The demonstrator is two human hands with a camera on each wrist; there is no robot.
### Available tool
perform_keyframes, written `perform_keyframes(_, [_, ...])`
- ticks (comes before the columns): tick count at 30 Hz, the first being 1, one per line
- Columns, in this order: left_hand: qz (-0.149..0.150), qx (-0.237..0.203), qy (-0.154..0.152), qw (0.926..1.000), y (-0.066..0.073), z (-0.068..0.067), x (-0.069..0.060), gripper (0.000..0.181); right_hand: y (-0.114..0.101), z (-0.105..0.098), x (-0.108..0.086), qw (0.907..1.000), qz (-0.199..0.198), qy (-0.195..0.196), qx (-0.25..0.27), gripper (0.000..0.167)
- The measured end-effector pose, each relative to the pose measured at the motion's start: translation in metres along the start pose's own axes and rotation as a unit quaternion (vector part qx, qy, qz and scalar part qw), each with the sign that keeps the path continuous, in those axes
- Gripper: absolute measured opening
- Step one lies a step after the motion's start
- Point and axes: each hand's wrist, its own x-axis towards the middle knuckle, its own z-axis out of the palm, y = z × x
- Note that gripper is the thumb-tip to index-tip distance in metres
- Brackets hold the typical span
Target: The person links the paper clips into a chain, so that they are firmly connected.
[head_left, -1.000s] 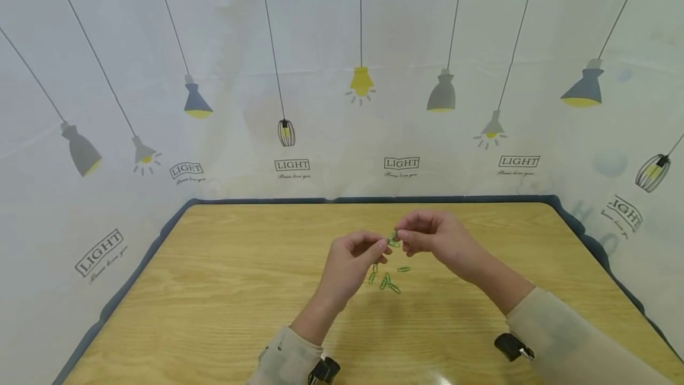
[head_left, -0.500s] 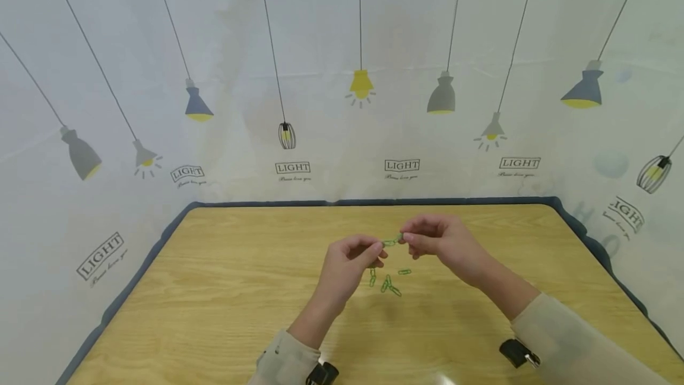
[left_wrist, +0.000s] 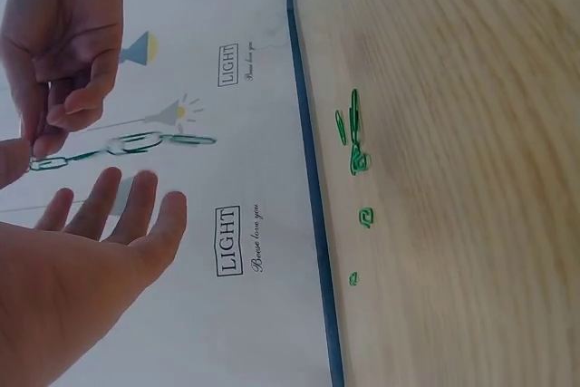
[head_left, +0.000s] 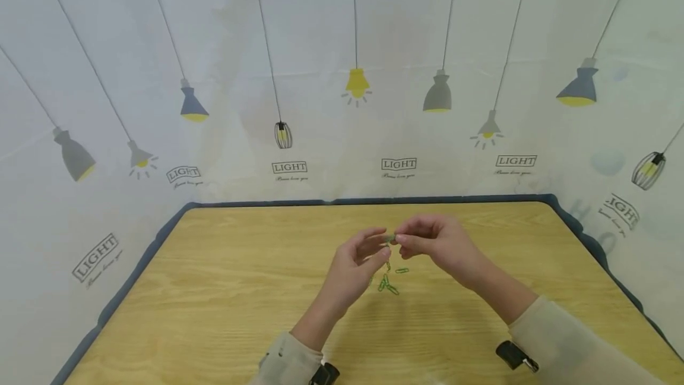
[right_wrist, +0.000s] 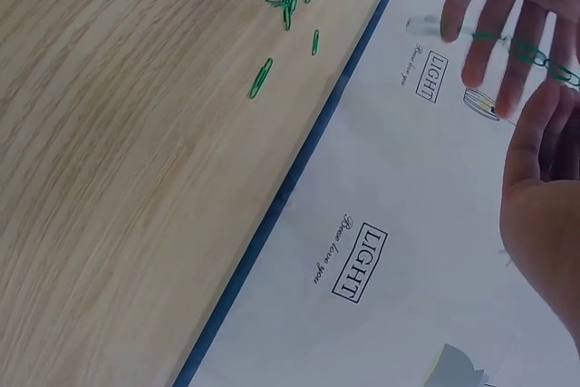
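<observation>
That green paperclip chain (left_wrist: 136, 142) is dangling in midair, just pinched at the top by the right hand (head_left: 443, 251). Left hand (head_left: 350, 266) is right by it, fingers loose and spread, not gripping. My worry: one fingertip slip and it'd drop onto the loose clips (right_wrist: 288, 2) on the table (head_left: 224, 278) and maybe snag.

The table (head_left: 214, 290) looks like smooth, grained wood — slightly glossy. On it, paper clips (right_wrist: 261, 79) seem plastic-coated and smooth; behind it, a matt, faintly creased sheet (head_left: 315, 22) — over it, matt cloth sleeves (head_left: 572, 337).
</observation>
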Motion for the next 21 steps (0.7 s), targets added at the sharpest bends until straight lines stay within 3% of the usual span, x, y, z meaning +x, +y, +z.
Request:
perform_keyframes(6, [0.025,0.004,0.003,0.9997,0.002,0.004,0.0,0.034,0.002,0.003,-0.001,0.9999,0.007,0.008,-0.007,0.027])
perform_keyframes(14, [0.027,0.02,0.045,0.9984,-0.002,0.0,0.0,0.022,0.002,0.007,-0.003,0.9997,0.018,0.002,-0.018,0.027])
perform_keyframes(18, [0.023,0.013,0.052,0.9983,-0.002,-0.001,-0.001,0.023,0.008,0.006,-0.001,0.999,0.014,-0.023,-0.037,0.027])
perform_keyframes(21, [0.013,0.003,0.056,0.9984,-0.003,-0.001,-0.001,0.025,0.017,0.003,0.001,0.9946,0.027,-0.059,-0.081,0.031])
